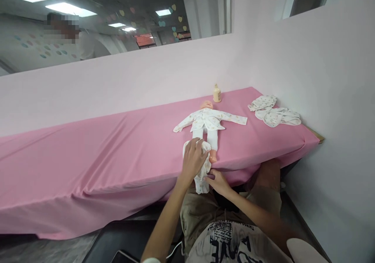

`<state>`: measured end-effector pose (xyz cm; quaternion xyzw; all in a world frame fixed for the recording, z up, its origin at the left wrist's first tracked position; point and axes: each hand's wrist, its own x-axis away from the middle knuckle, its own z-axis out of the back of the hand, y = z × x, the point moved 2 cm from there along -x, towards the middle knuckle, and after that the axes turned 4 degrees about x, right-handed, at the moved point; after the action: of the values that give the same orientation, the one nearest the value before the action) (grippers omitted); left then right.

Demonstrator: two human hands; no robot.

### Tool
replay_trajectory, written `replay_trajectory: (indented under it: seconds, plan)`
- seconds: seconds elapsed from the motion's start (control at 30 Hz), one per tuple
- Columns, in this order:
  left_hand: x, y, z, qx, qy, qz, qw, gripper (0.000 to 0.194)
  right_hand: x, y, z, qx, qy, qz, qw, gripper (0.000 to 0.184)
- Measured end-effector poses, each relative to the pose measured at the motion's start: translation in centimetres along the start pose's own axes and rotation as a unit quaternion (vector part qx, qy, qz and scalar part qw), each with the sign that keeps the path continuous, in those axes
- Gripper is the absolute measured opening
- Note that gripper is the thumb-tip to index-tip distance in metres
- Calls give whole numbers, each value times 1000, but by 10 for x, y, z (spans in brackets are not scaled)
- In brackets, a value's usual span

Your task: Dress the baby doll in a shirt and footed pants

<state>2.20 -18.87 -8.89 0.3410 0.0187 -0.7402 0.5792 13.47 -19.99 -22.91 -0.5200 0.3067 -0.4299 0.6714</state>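
Note:
A baby doll [208, 104] lies on its back on the pink-covered table, wearing a white patterned long-sleeved top [207, 118] with the sleeves spread wide. Its white-clothed legs point at me, and one bare foot [213, 156] shows at the table's front edge. Bunched around the other foot, which is hidden, are what look like white patterned baby trousers [202, 183], hanging over the edge. My left hand [193, 157] lies over the upper bunch with bent fingers gripping the cloth. Lower down, my right hand [218, 181] pinches the side of the same cloth.
A pale yellow pump bottle [217, 94] stands beyond the doll's head. Crumpled patterned baby clothes [277, 114] lie at the table's right end, near the wall. A pink cloth [117, 153] drapes over the table. A mirror [117, 16] on the wall reflects a person.

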Motion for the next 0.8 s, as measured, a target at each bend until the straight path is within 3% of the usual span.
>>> replay_trajectory:
  seconds: [0.13,0.23,0.3,0.4,0.47,0.57,0.7,0.8]
  plan:
    - [-38,-17,-10,-13,-190,-51,980,26,0,-6,2,-6,20,-6,1000,14]
    - [-53,-32,-3,-14,-239,-23,971,5,10,-18,25,13,90,36,995,11]
    - [-58,-39,7,39,-244,25,969,5,16,-32,46,36,155,78,984,13]
    - [-62,-45,22,181,-220,149,947,11,16,-60,76,66,213,131,966,20]
    - [-64,-50,27,282,-183,240,911,14,10,-80,92,91,229,157,956,23]
    - [-68,-58,26,419,-127,336,834,13,-4,-102,106,152,248,177,940,25]
    - [-71,-67,20,539,-103,394,737,8,-13,-104,104,292,184,210,915,21]
    - [-71,-73,16,567,-117,408,706,14,-6,-93,96,311,51,245,917,18]
